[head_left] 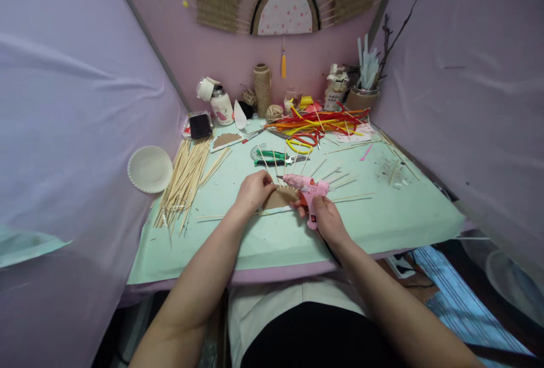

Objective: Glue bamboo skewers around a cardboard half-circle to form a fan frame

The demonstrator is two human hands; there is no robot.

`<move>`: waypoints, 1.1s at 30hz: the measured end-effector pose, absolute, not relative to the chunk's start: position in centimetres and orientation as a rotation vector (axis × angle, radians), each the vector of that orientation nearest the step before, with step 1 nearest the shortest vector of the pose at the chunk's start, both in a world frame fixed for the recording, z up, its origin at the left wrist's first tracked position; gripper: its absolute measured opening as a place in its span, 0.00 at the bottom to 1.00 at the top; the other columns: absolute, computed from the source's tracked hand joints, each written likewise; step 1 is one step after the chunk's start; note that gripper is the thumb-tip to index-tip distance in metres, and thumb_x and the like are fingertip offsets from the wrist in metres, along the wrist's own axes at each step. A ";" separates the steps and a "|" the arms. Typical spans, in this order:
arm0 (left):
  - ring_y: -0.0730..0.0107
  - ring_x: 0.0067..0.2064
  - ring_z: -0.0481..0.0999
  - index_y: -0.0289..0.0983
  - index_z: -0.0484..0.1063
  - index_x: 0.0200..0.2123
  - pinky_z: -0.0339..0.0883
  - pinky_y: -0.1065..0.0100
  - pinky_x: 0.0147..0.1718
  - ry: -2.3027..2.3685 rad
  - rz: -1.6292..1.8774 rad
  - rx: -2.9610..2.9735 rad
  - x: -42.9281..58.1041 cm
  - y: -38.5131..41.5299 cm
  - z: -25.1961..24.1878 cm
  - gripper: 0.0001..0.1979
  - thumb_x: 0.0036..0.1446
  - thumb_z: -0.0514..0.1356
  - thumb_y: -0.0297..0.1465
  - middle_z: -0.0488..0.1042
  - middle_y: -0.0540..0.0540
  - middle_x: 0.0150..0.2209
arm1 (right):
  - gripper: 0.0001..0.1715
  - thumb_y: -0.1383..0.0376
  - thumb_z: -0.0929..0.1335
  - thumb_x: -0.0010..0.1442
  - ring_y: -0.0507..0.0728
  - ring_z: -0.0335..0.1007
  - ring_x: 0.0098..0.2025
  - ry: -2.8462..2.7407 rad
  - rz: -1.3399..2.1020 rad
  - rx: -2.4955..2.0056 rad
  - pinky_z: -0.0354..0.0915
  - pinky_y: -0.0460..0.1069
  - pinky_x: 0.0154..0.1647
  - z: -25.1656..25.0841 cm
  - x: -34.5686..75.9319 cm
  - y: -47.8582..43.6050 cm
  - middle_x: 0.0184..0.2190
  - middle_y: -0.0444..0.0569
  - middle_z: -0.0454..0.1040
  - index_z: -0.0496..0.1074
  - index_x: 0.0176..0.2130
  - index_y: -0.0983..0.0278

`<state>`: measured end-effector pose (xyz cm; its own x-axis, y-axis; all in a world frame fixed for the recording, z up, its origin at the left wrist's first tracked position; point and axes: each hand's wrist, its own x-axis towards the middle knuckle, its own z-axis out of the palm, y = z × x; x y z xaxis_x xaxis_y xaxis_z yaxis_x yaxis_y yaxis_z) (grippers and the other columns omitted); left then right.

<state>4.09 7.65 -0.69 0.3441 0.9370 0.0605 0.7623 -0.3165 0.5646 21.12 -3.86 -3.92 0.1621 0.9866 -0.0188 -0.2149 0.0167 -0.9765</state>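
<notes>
Gripping glue gun (313, 186): right hand (330, 219). Left hand (255, 189) at far left of cardboard (275, 200), grip unclear. Cardboard mid-tabletop (395, 215), open room before near edge. Far jar (335, 96): writing too small to read.

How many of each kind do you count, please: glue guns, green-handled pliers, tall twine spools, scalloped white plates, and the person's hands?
Glue gun: 1
Green-handled pliers: 1
Tall twine spool: 1
Scalloped white plate: 1
Hands: 2, left hand and right hand
Total: 6
</notes>
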 end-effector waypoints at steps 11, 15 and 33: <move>0.64 0.35 0.75 0.39 0.75 0.31 0.64 0.66 0.35 1.490 0.525 2.151 4.1 7.6 -0.5 0.03 0.54 0.65 0.32 0.79 0.47 0.32 | 0.39 0.32 0.64 0.53 0.55 0.71 0.26 -0.945 1.172 -1.156 0.62 0.46 0.21 -3.8 21.0 -3.8 0.22 0.47 0.72 0.77 0.34 0.64; 0.64 0.35 0.76 0.39 0.75 0.31 0.65 0.65 0.36 1.517 0.535 2.140 4.2 7.5 -0.4 0.03 0.53 0.65 0.31 0.79 0.47 0.32 | 0.38 0.33 0.65 0.54 0.54 0.69 0.24 -0.948 1.174 -1.144 0.60 0.46 0.20 -3.9 21.0 -3.8 0.22 0.47 0.72 0.77 0.34 0.64; 0.65 0.36 0.76 0.37 0.74 0.33 0.64 0.67 0.34 1.507 0.544 2.018 4.4 7.9 -0.8 0.05 0.51 0.66 0.29 0.79 0.47 0.33 | 0.39 0.33 0.65 0.54 0.49 0.60 0.18 -0.937 1.165 -1.180 0.54 0.45 0.16 -3.6 20.9 -3.8 0.23 0.46 0.73 0.76 0.36 0.65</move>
<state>4.38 7.92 -0.77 0.2869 0.9579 -0.0082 0.7320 -0.2137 0.6469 20.95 -3.81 -3.63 0.1820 0.9825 -0.0385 -0.1733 -0.0065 -0.9848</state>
